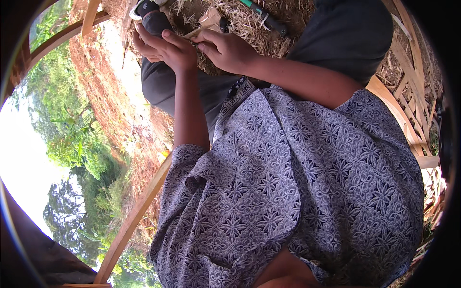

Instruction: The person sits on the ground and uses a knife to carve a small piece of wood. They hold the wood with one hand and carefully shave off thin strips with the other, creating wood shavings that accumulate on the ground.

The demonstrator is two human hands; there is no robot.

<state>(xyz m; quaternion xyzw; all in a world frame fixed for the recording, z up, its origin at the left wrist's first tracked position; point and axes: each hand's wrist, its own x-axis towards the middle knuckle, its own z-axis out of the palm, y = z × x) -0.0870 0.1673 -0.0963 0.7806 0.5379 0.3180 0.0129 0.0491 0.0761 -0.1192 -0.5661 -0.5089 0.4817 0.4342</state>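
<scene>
My left hand (169, 52) is raised over my bent leg, its fingers stretched out and the thumb apart. Close beside it, my right hand (226, 50) has thumb and forefinger brought together, pointing toward the left palm. Something small and dark seems to lie between those fingertips, too small to name. A thin pale sliver of wood (193, 34) shows just past the right forefinger; whether that finger grips it or only passes in front, I cannot tell. Beyond the hands lies a pale block of wood (211, 18).
A green and black handled tool (263, 17) lies on wood shavings (240, 26) between my legs. Long wooden strips (413, 96) are heaped at the right. A curved wooden rail (134, 216) runs along the left, with reddish ground (103, 81) beyond.
</scene>
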